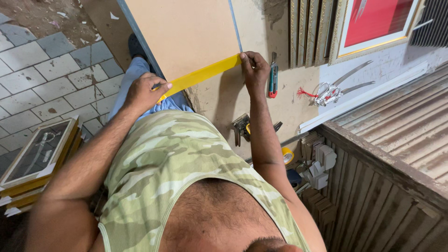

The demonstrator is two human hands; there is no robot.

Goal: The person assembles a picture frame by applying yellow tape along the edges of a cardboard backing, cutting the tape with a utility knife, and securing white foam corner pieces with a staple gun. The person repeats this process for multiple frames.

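Note:
A tan backing board [186, 32] lies on the workbench in front of me, with a thin metal edge along its sides. A strip of yellow tape [205, 73] runs along the board's near edge. My left hand [144, 91] presses the strip's left end against the board's corner, thumb on the tape. At the right corner, my right hand [254, 70] pinches the other end of the tape with closed fingers.
A red-and-blue utility knife [273, 77] lies just right of my right hand. A staple gun [241, 127], a yellow tape roll [287, 155], two curved blades [336, 88] and ornate frames [373, 28] are on the right. Framed pictures [39, 154] are stacked on the tiled floor at left.

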